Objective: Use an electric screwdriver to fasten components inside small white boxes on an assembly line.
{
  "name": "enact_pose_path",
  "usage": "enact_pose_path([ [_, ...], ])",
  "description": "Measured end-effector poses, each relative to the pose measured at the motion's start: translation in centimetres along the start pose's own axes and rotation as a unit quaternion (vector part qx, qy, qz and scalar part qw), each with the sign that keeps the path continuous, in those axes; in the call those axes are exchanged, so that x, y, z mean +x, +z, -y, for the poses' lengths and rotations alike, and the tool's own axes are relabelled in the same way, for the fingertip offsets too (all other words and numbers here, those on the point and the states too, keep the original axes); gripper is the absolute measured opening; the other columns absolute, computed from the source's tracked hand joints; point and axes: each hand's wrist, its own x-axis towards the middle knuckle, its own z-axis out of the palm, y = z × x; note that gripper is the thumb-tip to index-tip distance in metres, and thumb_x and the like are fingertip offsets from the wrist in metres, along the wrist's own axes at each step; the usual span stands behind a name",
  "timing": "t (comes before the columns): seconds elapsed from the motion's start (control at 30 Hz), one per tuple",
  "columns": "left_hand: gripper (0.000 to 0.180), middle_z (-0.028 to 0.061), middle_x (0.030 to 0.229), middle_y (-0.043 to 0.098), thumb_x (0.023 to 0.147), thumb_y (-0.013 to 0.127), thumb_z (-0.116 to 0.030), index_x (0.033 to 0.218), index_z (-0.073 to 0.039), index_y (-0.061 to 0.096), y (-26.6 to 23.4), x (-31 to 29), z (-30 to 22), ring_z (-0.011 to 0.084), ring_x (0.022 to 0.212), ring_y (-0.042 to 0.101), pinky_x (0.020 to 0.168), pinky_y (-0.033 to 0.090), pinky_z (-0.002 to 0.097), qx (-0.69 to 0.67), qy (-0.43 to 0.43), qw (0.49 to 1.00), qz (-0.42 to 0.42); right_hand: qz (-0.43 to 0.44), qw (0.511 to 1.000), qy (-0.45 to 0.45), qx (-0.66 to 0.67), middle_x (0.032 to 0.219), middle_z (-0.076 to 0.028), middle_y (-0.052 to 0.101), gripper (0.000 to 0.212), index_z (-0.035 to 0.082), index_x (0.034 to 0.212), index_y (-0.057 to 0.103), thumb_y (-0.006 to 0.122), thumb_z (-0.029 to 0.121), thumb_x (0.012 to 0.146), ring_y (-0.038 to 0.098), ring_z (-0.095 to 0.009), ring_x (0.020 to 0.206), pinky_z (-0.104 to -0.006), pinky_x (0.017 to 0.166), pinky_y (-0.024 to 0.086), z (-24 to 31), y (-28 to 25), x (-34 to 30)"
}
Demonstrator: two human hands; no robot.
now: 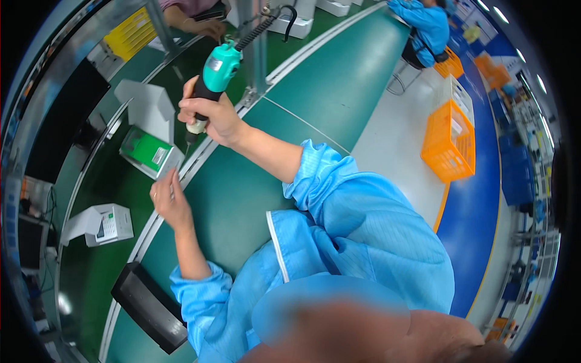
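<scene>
A blue smock (387, 236) fills the foreground as the right grip (215, 118) wraps a teal power screwdriver (219, 68) at eleven o'clock; the left grip (171, 204), its hold unclear, curls beside an open white box (171, 160) between nine and ten. A slip could send the bit (188, 147) into the left fingers (175, 183) or green insert (144, 147); a snagged coiled cord (257, 33) could jerk the tool.

Teal electric screwdriver (218, 69), bit down, near open white box (172, 164)

Right grip (219, 118) around teal screwdriver (219, 68); left grip (172, 201) by white box (152, 107).
</scene>
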Motion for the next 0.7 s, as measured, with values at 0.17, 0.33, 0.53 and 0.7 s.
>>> enact_pose_path([
  [0.17, 0.012, 0.0058, 0.081, 0.064, 0.081, 0.063, -0.006, 0.092, -0.004, 0.067, -7.1, -2.5, 1.0, 0.0213, 0.077, 0.057, 0.073, 0.042, 0.0322, 0.184, 0.034, 0.982, -0.009, -0.144, 0.988, -0.053, 0.022, 0.062, -0.004, 0.047, 0.009, 0.007, 0.082, 0.049, 0.054, 0.002, 0.078, 0.049, -0.015, 0.055, -0.0324, 0.061, 0.046, 2.6, -8.5, -2.1],
  [0.33, 0.015, 0.0047, 0.083, 0.064, 0.086, 0.057, -0.016, 0.093, -0.006, 0.067, -16.5, -4.6, 1.6, 0.0216, 0.079, 0.058, 0.07, 0.042, 0.0334, 0.438, -0.059, 0.897, 0.024, -0.246, 0.962, -0.094, 0.079, 0.058, -0.002, 0.041, 0.012, 0.009, 0.071, 0.044, 0.052, 0.005, 0.078, 0.043, -0.013, 0.054, -0.0312, 0.061, 0.042, 6.7, -18.2, -5.3],
  [0.53, 0.018, 0.0049, 0.094, 0.064, 0.083, 0.057, -0.015, 0.096, -0.007, 0.065, -22.7, -9.0, 5.4, 0.0246, 0.089, 0.058, 0.078, 0.042, 0.0377, 0.576, -0.201, 0.786, 0.097, -0.241, 0.951, -0.067, 0.18, 0.061, -0.001, 0.039, 0.01, 0.006, 0.076, 0.045, 0.054, 0.004, 0.08, 0.041, -0.013, 0.058, -0.0303, 0.068, 0.039, 6.5, -20.3, -5.3],
  [0.7, 0.019, 0.0046, 0.105, 0.062, 0.081, 0.059, -0.015, 0.097, -0.007, 0.065, -17.2, -5.2, 2.6, 0.0254, 0.101, 0.055, 0.087, 0.038, 0.0393, 0.532, -0.086, 0.843, 0.004, -0.241, 0.959, -0.023, 0.147, 0.063, 0.0, 0.041, 0.011, 0.009, 0.084, 0.046, 0.055, 0.005, 0.079, 0.041, -0.013, 0.058, -0.0308, 0.068, 0.04, 5.7, -20.6, -5.5],
])
